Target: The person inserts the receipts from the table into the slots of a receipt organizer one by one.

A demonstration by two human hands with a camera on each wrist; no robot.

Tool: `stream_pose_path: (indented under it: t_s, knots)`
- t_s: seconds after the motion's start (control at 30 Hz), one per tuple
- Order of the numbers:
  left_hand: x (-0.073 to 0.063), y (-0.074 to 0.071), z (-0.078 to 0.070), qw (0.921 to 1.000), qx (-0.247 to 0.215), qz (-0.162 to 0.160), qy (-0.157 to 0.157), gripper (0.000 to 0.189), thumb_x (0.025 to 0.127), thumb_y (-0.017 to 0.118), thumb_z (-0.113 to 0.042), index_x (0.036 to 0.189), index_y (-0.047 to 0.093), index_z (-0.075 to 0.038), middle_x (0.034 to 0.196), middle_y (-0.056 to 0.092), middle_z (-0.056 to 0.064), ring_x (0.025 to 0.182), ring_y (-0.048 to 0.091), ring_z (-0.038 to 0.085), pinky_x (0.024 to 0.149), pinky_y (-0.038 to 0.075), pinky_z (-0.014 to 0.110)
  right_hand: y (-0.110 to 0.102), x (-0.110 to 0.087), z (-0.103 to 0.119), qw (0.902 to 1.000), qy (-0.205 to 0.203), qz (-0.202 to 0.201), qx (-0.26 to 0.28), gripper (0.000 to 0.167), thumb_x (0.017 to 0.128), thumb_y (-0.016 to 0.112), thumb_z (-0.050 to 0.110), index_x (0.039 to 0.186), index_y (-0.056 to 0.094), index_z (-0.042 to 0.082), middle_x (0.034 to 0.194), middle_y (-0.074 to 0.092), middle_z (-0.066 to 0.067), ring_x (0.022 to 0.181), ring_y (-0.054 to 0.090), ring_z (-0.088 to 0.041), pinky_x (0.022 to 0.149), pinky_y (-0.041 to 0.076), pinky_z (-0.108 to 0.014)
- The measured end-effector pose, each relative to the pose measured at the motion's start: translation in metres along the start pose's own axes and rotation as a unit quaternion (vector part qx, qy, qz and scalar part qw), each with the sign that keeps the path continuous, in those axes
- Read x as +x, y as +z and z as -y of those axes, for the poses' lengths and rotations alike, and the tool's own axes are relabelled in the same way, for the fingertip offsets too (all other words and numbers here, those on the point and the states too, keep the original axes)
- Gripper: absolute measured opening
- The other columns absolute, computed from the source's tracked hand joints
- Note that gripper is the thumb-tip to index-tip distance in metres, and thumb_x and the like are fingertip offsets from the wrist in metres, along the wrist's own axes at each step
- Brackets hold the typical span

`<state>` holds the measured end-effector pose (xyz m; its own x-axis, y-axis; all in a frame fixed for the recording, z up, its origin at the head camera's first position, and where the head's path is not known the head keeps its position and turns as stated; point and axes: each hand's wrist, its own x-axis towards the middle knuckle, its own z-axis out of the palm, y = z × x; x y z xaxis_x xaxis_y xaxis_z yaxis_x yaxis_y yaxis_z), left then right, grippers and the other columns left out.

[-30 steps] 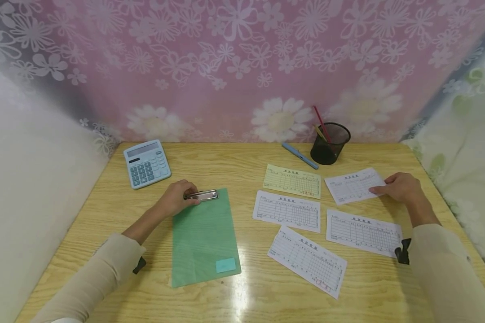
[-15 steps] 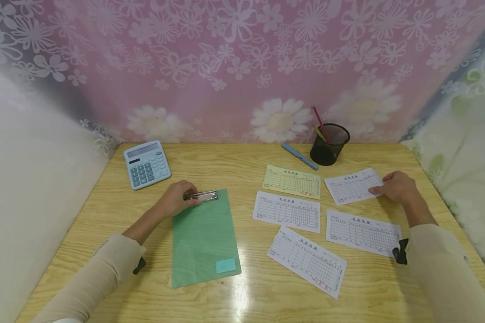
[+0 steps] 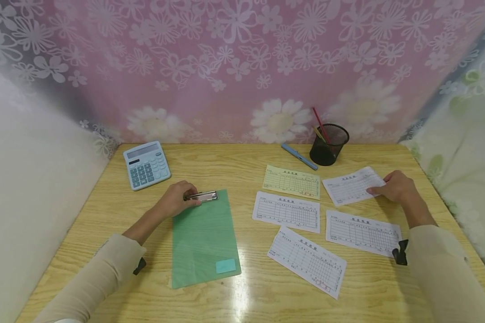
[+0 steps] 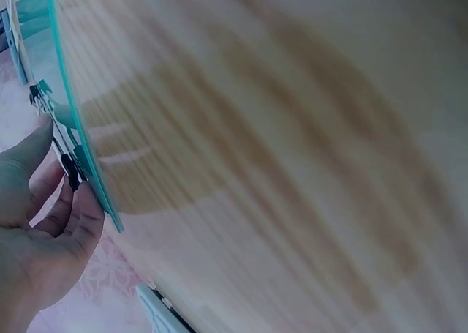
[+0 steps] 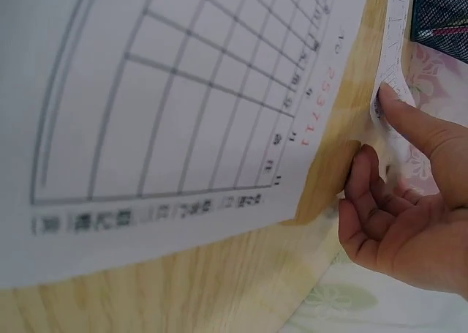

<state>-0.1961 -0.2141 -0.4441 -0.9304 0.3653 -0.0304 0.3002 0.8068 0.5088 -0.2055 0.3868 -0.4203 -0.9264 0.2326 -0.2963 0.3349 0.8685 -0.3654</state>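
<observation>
My left hand [image 3: 180, 198] holds the metal clip [image 3: 202, 195] at the top of a green clipboard [image 3: 204, 242], thumb on the near side and fingers curled behind. The left wrist view shows the thumb and fingers about the clip [image 4: 62, 139]. At the upper right, my right hand [image 3: 400, 186] pinches the right end of a white receipt slip [image 3: 349, 186], its thumb on top. That slip is slightly bent and its right end looks raised. Another white slip [image 3: 363, 233] lies just below, and fills much of the right wrist view.
A yellow slip [image 3: 292, 181] and two white slips [image 3: 287, 211] lie mid-table. Behind them are a blue pen [image 3: 299, 157] and a black mesh pen cup [image 3: 327, 150]. A blue calculator [image 3: 147, 166] sits at the far left. On the clipboard is a turquoise sticky note [image 3: 225, 265].
The upper right slip has shifted slightly left and bent upward in my right hand, which has moved a little left with it. My left hand stays at the clip.
</observation>
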Motion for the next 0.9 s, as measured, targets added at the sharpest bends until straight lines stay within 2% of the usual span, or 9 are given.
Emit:
stream_pose_path:
  t_s: [0.07, 0.17, 0.33, 0.4, 0.47, 0.6, 0.67, 0.73, 0.9]
  knots:
    - [0.000, 0.000, 0.000, 1.0000, -0.001, 0.001, -0.001, 0.030, 0.083, 0.073, -0.029, 0.103, 0.065, -0.008, 0.100, 0.062, 0.007, 0.088, 0.058, 0.020, 0.077, 0.049, 0.037, 0.000, 0.000, 0.000, 0.9999, 0.008, 0.006, -0.002, 0.084, 0.079, 0.073, 0.044, 0.120, 0.034, -0.018, 0.109, 0.044, -0.034, 0.092, 0.045, -0.042, 0.076, 0.042, -0.050]
    - [0.000, 0.000, -0.001, 1.0000, -0.001, 0.002, -0.004, 0.030, 0.083, 0.073, -0.029, 0.103, 0.065, -0.008, 0.100, 0.062, 0.007, 0.088, 0.058, 0.020, 0.077, 0.049, 0.037, -0.001, 0.000, -0.003, 0.9998, 0.002, 0.012, -0.014, 0.084, 0.079, 0.071, 0.046, 0.118, 0.039, -0.021, 0.108, 0.047, -0.036, 0.090, 0.048, -0.042, 0.073, 0.044, -0.048]
    - [0.001, -0.001, -0.002, 1.0000, 0.004, 0.006, -0.007, 0.029, 0.084, 0.073, -0.029, 0.103, 0.065, -0.008, 0.100, 0.062, 0.007, 0.089, 0.058, 0.020, 0.078, 0.049, 0.038, -0.005, 0.001, -0.010, 0.9986, -0.029, 0.032, -0.029, 0.048, 0.089, 0.060, 0.032, 0.099, 0.055, -0.015, 0.075, 0.066, -0.014, 0.070, 0.055, -0.026, 0.063, 0.042, -0.036]
    - [0.001, 0.000, -0.002, 0.9999, 0.005, 0.006, -0.010, 0.029, 0.084, 0.073, -0.029, 0.103, 0.065, -0.008, 0.100, 0.062, 0.007, 0.089, 0.058, 0.020, 0.078, 0.049, 0.038, -0.007, 0.001, -0.012, 0.9977, -0.046, 0.041, -0.029, 0.038, 0.093, 0.055, 0.024, 0.098, 0.056, -0.014, 0.062, 0.066, -0.003, 0.062, 0.057, -0.018, 0.066, 0.044, -0.039]
    - [0.001, 0.000, -0.002, 0.9999, 0.005, 0.007, -0.014, 0.030, 0.084, 0.073, -0.029, 0.103, 0.065, -0.008, 0.100, 0.062, 0.007, 0.089, 0.058, 0.020, 0.078, 0.049, 0.038, -0.009, 0.001, -0.015, 0.9969, -0.060, 0.045, -0.023, 0.036, 0.095, 0.053, 0.020, 0.101, 0.055, -0.015, 0.060, 0.066, 0.001, 0.059, 0.060, -0.015, 0.072, 0.045, -0.047]
    - [0.002, 0.002, -0.002, 0.9998, 0.001, 0.006, -0.021, 0.030, 0.084, 0.073, -0.030, 0.103, 0.065, -0.008, 0.100, 0.062, 0.007, 0.089, 0.058, 0.020, 0.078, 0.049, 0.037, -0.014, -0.001, -0.021, 0.9964, -0.074, 0.039, -0.007, 0.044, 0.094, 0.055, 0.023, 0.108, 0.054, -0.018, 0.070, 0.071, -0.009, 0.067, 0.068, -0.022, 0.078, 0.046, -0.054]
    - [0.002, 0.002, -0.002, 0.9998, 0.000, 0.005, -0.022, 0.031, 0.083, 0.073, -0.030, 0.103, 0.065, -0.007, 0.100, 0.062, 0.007, 0.089, 0.058, 0.020, 0.078, 0.049, 0.037, -0.017, -0.002, -0.025, 0.9961, -0.080, 0.034, 0.012, 0.050, 0.093, 0.057, 0.028, 0.111, 0.054, -0.019, 0.076, 0.071, -0.013, 0.068, 0.067, -0.021, 0.072, 0.051, -0.048]
    - [0.002, 0.002, -0.002, 0.9998, -0.001, 0.003, -0.020, 0.031, 0.083, 0.073, -0.029, 0.103, 0.065, -0.006, 0.100, 0.062, 0.008, 0.089, 0.058, 0.020, 0.078, 0.049, 0.037, -0.019, -0.002, -0.029, 0.9926, -0.081, 0.050, 0.076, 0.055, 0.094, 0.058, 0.030, 0.115, 0.050, -0.020, 0.080, 0.071, -0.015, 0.070, 0.069, -0.018, 0.068, 0.055, -0.041]
    - [0.002, 0.001, -0.003, 0.9998, 0.003, 0.000, -0.018, 0.030, 0.084, 0.072, -0.029, 0.103, 0.065, -0.006, 0.098, 0.062, 0.008, 0.088, 0.058, 0.020, 0.077, 0.049, 0.037, -0.026, -0.009, -0.029, 0.9621, -0.064, 0.090, 0.249, 0.046, 0.095, 0.058, 0.025, 0.117, 0.045, -0.013, 0.075, 0.072, 0.001, 0.071, 0.072, -0.013, 0.068, 0.058, -0.032]
